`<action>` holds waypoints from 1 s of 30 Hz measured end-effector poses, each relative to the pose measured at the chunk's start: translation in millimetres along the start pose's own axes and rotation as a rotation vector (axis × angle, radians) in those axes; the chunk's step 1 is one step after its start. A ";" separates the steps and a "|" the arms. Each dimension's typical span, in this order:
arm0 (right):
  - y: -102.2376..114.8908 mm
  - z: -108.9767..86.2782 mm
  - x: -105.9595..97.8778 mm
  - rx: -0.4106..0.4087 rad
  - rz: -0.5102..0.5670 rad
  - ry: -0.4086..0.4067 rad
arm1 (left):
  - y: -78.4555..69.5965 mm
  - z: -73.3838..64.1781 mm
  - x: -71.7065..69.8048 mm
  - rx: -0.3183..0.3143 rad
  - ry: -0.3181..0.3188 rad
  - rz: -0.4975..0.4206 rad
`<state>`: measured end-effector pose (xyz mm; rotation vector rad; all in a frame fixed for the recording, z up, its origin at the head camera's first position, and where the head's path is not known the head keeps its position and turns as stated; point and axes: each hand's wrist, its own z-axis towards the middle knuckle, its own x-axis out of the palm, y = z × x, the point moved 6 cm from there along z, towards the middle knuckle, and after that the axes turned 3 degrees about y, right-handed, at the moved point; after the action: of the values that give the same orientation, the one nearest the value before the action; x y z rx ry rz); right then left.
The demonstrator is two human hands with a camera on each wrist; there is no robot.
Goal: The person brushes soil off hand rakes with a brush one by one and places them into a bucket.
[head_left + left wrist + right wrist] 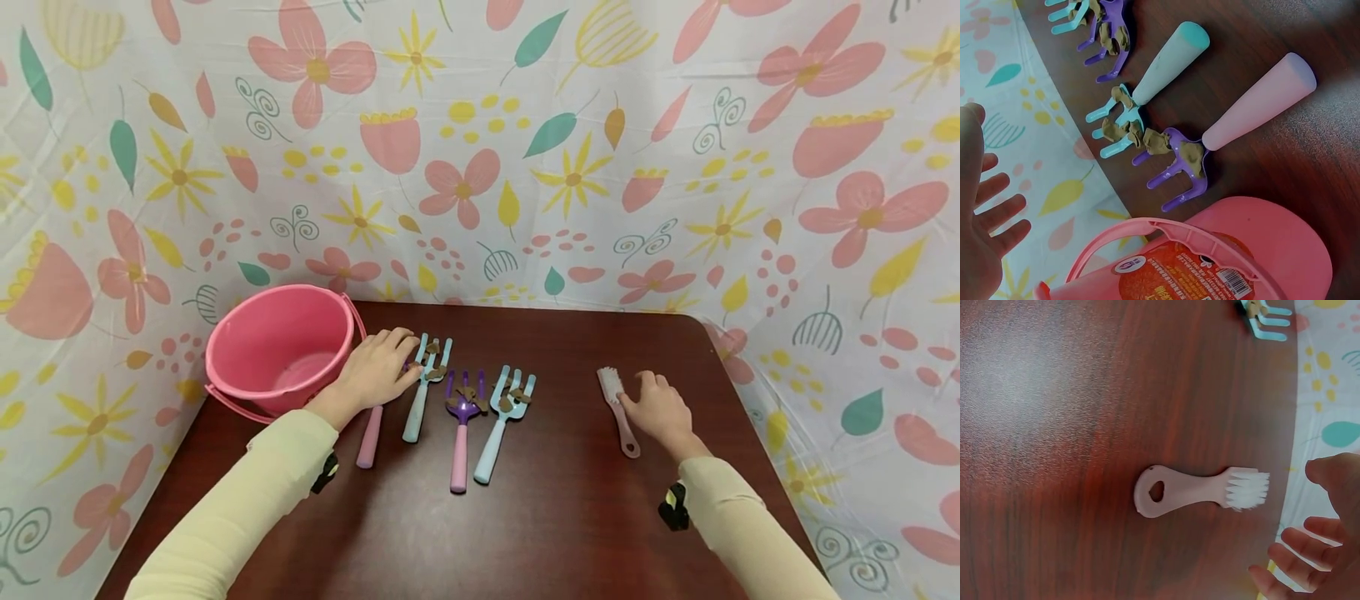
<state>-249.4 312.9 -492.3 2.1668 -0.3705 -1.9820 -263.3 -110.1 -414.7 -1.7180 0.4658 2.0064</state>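
Observation:
My left hand hovers with spread fingers over the leftmost fork, whose purple tines and pink handle show in the left wrist view. Beside it lies a light-blue hand fork, then a purple fork with a pink handle and another light-blue fork. Brown clay-like bits cling to the tines of all of them. At the right, my right hand is held with loose fingers just beside a pink brush with white bristles. Neither hand holds anything.
A pink bucket with a handle stands at the table's back left, close to my left forearm. The dark wooden table ends at a flower-patterned cloth behind and on both sides.

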 end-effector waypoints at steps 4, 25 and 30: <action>-4.2 -0.7 5.5 0.024 0.001 0.006 | -0.6 -0.9 3.6 -0.001 -0.005 -0.008; -10.6 -8.7 37.8 0.085 -0.006 0.149 | -1.4 -22.9 33.5 0.004 -0.029 -0.011; -13.6 -9.0 40.9 0.115 0.003 0.157 | 0.0 -29.6 41.2 0.005 -0.017 0.006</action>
<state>-236.5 313.2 -534.3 2.3713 -0.4731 -1.8147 -243.5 -120.7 -460.3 -1.6976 0.4708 2.0208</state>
